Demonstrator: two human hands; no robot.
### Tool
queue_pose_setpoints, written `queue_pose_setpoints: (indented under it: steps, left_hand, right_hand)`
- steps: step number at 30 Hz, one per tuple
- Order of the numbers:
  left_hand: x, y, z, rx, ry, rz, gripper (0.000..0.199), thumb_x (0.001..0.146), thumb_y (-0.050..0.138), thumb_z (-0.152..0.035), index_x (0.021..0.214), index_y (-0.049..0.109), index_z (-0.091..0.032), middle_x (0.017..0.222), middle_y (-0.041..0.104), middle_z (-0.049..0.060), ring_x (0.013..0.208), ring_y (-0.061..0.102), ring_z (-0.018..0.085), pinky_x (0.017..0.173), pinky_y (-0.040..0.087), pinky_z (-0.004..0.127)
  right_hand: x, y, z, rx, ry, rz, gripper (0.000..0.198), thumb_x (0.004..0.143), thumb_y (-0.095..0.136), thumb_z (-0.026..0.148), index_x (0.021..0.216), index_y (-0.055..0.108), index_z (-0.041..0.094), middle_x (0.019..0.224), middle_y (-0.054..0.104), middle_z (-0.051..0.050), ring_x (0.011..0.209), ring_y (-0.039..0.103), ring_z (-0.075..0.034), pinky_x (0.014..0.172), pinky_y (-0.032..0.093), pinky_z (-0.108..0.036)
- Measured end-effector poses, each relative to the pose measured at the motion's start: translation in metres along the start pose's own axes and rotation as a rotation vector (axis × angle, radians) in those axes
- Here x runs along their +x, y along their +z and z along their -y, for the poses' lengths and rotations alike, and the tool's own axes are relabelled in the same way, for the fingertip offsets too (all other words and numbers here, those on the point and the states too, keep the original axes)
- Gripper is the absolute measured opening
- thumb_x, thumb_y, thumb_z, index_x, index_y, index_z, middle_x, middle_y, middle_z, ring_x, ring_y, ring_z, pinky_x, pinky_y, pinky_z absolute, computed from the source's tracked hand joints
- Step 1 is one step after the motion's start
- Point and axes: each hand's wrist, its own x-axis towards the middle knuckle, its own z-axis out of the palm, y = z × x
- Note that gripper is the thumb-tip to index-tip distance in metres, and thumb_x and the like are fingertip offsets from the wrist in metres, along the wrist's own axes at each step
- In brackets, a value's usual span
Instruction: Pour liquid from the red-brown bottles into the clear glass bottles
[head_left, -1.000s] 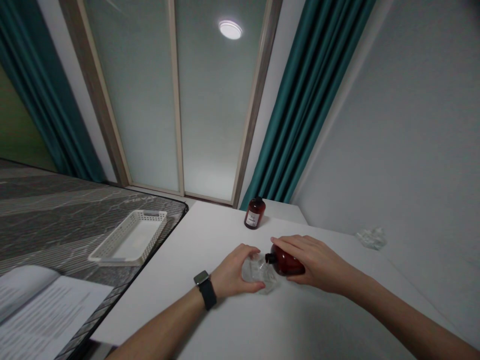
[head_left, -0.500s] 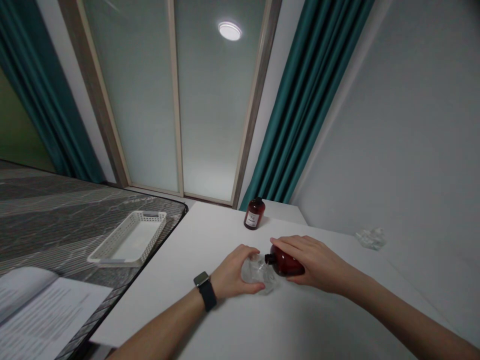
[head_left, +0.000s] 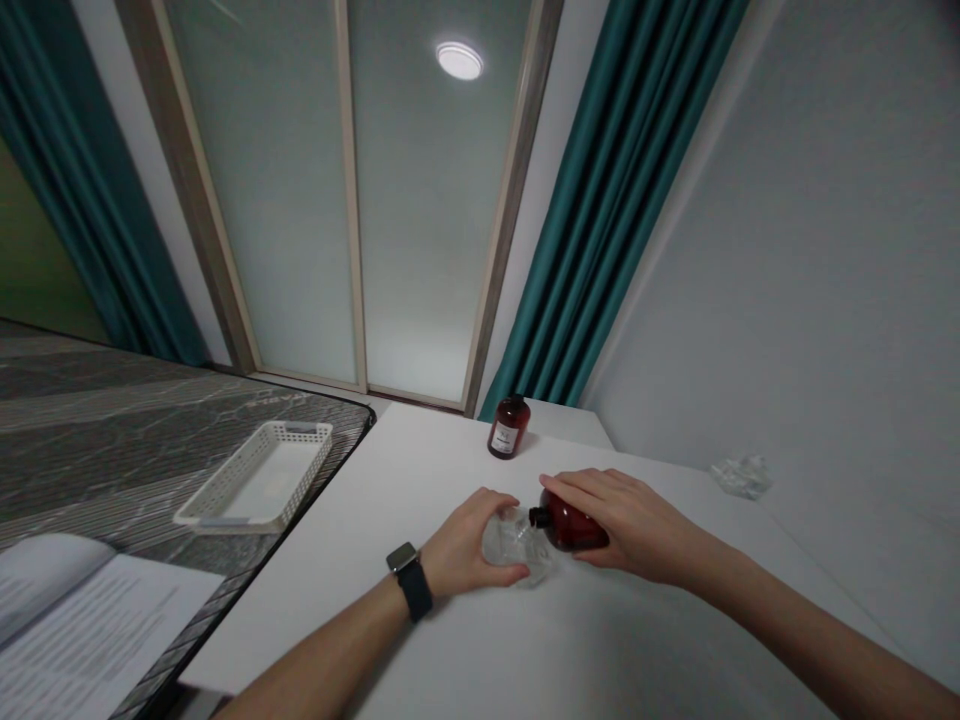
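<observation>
My left hand (head_left: pixel 471 545), with a dark watch on its wrist, curls thumb and fingers around a clear glass container (head_left: pixel 517 543). In my right hand (head_left: pixel 626 525) is a dark reddish-brown bottle (head_left: pixel 568 527), tipped onto its side. Its uncapped black neck points left, over the mouth of the clear container. Whether any liquid runs out cannot be made out. A second brown bottle (head_left: pixel 508 428) with a white label stands upright further back on the white table (head_left: pixel 420 450).
On the grey patterned surface at left lie a white perforated basket (head_left: pixel 259 480) and an open book (head_left: pixel 112 620). Crumpled clear plastic (head_left: pixel 741 477) rests at the table's right edge by the wall. Teal curtains (head_left: pixel 592 220) and a frosted sliding door (head_left: pixel 427 220) are behind.
</observation>
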Motion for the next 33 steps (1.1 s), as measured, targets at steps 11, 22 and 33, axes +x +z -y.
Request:
queue_pose_setpoints:
  steps: [11, 22, 33]
  left_hand:
    - [0.0008, -0.0001, 0.0015, 0.009, 0.016, 0.0, 0.063, 0.064, 0.084, -0.028, 0.118, 0.054, -0.017, 0.11, 0.062, 0.009, 0.101, 0.06, 0.026, 0.091, 0.05, 0.041]
    - [0.0004, -0.0007, 0.0001, 0.01, 0.035, -0.003, 0.062, 0.064, 0.084, -0.028, 0.118, 0.054, -0.017, 0.11, 0.062, 0.009, 0.101, 0.06, 0.026, 0.091, 0.05, 0.04]
    - [0.0002, 0.0001, 0.0033, 0.013, 0.028, 0.0, 0.063, 0.064, 0.084, -0.03, 0.119, 0.054, -0.017, 0.111, 0.062, 0.009, 0.1, 0.06, 0.026, 0.091, 0.05, 0.04]
  right_hand:
    - [-0.0016, 0.004, -0.0013, -0.011, -0.014, -0.029, 0.078, 0.075, 0.074, 0.022, 0.146, 0.042, 0.026, 0.136, 0.062, -0.01, 0.118, 0.06, -0.03, 0.095, 0.05, -0.048]
    - [-0.0037, 0.0061, -0.0032, -0.02, -0.036, -0.055, 0.078, 0.077, 0.075, 0.024, 0.147, 0.04, 0.027, 0.136, 0.061, -0.011, 0.117, 0.061, -0.03, 0.094, 0.05, -0.048]
    - [-0.0023, 0.0052, -0.0024, -0.023, -0.031, -0.052, 0.076, 0.077, 0.074, 0.025, 0.145, 0.042, 0.027, 0.136, 0.062, -0.011, 0.117, 0.061, -0.03, 0.094, 0.05, -0.048]
